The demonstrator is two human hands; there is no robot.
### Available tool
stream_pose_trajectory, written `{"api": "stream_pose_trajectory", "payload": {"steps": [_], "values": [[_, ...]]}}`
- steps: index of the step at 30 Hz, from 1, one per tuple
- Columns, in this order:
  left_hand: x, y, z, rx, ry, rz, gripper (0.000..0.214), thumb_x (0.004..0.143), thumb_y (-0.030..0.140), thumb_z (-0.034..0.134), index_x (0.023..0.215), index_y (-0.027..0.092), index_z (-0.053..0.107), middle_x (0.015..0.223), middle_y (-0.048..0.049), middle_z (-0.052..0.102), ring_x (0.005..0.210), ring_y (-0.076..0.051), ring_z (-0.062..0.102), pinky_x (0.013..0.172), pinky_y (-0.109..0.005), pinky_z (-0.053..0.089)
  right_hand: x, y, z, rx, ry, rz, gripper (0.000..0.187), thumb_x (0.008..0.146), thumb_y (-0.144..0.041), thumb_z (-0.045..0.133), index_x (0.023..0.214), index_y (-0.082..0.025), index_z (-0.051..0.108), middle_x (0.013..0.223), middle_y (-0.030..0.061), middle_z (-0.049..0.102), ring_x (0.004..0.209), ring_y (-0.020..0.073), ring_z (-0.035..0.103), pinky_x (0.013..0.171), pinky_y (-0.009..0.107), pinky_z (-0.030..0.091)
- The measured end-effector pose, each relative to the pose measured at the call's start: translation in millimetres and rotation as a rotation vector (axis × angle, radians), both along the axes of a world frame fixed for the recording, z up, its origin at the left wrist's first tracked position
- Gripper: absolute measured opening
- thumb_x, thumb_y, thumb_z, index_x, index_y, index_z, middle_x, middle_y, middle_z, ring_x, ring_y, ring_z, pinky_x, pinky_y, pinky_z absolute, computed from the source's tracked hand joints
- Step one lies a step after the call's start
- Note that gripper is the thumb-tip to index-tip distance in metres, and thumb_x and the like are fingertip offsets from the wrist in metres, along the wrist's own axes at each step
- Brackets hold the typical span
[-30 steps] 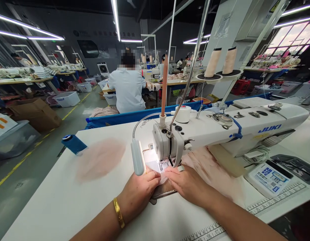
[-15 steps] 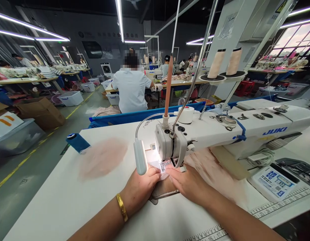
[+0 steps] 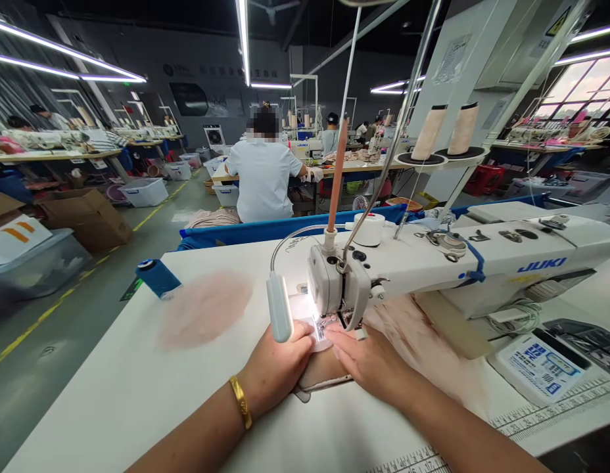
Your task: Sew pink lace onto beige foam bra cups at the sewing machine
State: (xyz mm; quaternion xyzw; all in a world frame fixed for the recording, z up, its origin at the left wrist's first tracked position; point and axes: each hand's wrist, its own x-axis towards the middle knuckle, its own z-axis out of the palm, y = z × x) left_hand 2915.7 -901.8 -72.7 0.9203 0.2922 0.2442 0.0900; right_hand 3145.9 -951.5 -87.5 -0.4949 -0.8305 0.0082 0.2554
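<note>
A small pale fabric piece [image 3: 321, 345] lies under the needle area of the white sewing machine [image 3: 408, 263], lit by its lamp. My left hand [image 3: 280, 355], with a gold bracelet [image 3: 240, 402] at the wrist, has thumb and fingers closed on the piece's left side. From the right, my right hand [image 3: 369, 361] keeps its fingertips pressed on the same piece, close to the presser foot [image 3: 328, 322]. The fingertips are partly hidden by the machine head and glare. A slim lamp [image 3: 280, 309] hangs just above my left hand.
A blue thread cone [image 3: 158, 278] lies at the table's left edge, near a sheer pinkish heap [image 3: 206, 309]. More sheer pink fabric [image 3: 413, 328] spreads right of the needle. A white control box [image 3: 539, 364] and printed rulers [image 3: 556, 407] are at right. A person [image 3: 264, 174] sits ahead.
The view has shifted slightly. The pale piece has turned or slid a little under the machine head, and its curved front edge shows more. Both hands stay on it.
</note>
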Motion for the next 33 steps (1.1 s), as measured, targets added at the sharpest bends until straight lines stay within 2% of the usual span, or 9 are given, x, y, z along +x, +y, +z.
{"api": "stream_pose_trajectory", "payload": {"steps": [2,5,9,15,19,23,25,29,33], "values": [[-1.1,-1.2,2.7,-0.04,0.066,0.026,0.017,0.101,0.029,0.052,0.1,0.021,0.067,0.119,-0.0084,0.069,0.106,-0.029,0.062,0.097,-0.048,0.054,-1.3,0.1,3.8,-0.003,0.005,-0.018,0.03,0.093,-0.009,0.048,0.105,-0.022,0.073,0.113,0.0085,0.075,0.092,0.0245,0.067,0.075,0.034,0.054],[-2.1,-3.1,8.3,-0.144,0.16,0.099,0.036,0.097,0.048,0.06,0.117,0.019,0.065,0.118,-0.0115,0.067,0.108,-0.034,0.059,0.094,-0.052,0.054,-1.2,1.8,7.0,-0.022,0.028,-0.093,0.029,0.095,-0.01,0.049,0.103,-0.024,0.073,0.109,0.0071,0.075,0.098,0.025,0.067,0.08,0.035,0.055],[-3.1,-2.2,9.5,-0.223,0.219,0.141,0.042,0.101,0.053,0.05,0.125,0.022,0.065,0.104,-0.0096,0.069,0.103,-0.034,0.059,0.093,-0.053,0.052,6.7,6.8,4.8,0.02,-0.011,-0.176,0.03,0.094,-0.006,0.049,0.095,-0.022,0.073,0.103,0.0063,0.075,0.102,0.0249,0.066,0.089,0.035,0.055],[-0.6,-6.4,11.2,-0.076,0.305,0.185,0.04,0.102,0.05,0.05,0.083,0.019,0.067,0.101,-0.0118,0.064,0.098,-0.033,0.058,0.085,-0.052,0.053,19.8,5.2,4.0,0.042,-0.256,-0.326,0.023,0.08,0.002,0.06,0.082,-0.018,0.07,0.084,0.0078,0.073,0.083,0.0254,0.063,0.076,0.036,0.046],[1.1,-13.0,20.8,-0.048,0.325,0.086,0.039,0.1,0.042,0.059,0.07,0.017,0.059,0.1,-0.0083,0.064,0.097,-0.03,0.06,0.09,-0.05,0.053,9.7,-7.6,10.1,0.148,-0.074,-0.123,0.019,0.095,-0.012,0.054,0.088,-0.018,0.071,0.087,0.0099,0.071,0.087,0.0256,0.06,0.08,0.037,0.044],[-3.0,-11.7,25.6,-0.212,0.269,0.038,0.035,0.102,0.047,0.055,0.083,0.02,0.066,0.094,-0.0056,0.063,0.091,-0.026,0.061,0.077,-0.038,0.053,-1.8,-12.7,14.2,-0.016,-0.026,0.263,0.028,0.095,-0.013,0.05,0.114,-0.022,0.069,0.104,0.0064,0.071,0.094,0.0222,0.059,0.085,0.033,0.046],[-4.4,-10.3,26.5,-0.273,0.265,0.06,0.034,0.101,0.049,0.055,0.088,0.02,0.067,0.095,-0.0061,0.062,0.091,-0.026,0.06,0.072,-0.036,0.052,1.2,-8.0,12.5,-0.09,-0.094,0.191,0.027,0.092,-0.009,0.053,0.106,-0.024,0.07,0.103,0.0053,0.071,0.093,0.0227,0.058,0.083,0.034,0.045],[-0.7,-12.8,28.9,-0.351,0.295,0.085,0.035,0.099,0.049,0.058,0.082,0.02,0.063,0.095,-0.0056,0.059,0.089,-0.025,0.059,0.074,-0.038,0.051,22.0,5.5,8.8,-0.019,-0.169,-0.188,0.025,0.087,0.001,0.055,0.089,-0.019,0.071,0.094,0.0088,0.071,0.092,0.0254,0.058,0.085,0.038,0.041],[5.3,-19.6,28.1,-0.311,0.271,0.022,0.03,0.096,0.046,0.065,0.082,0.02,0.064,0.107,-0.0069,0.059,0.097,-0.027,0.059,0.078,-0.039,0.049,27.1,2.5,15.3,0.225,-0.027,-0.095,0.023,0.086,0.0,0.052,0.083,-0.018,0.066,0.084,0.0089,0.069,0.086,0.0248,0.056,0.085,0.038,0.041]]}}
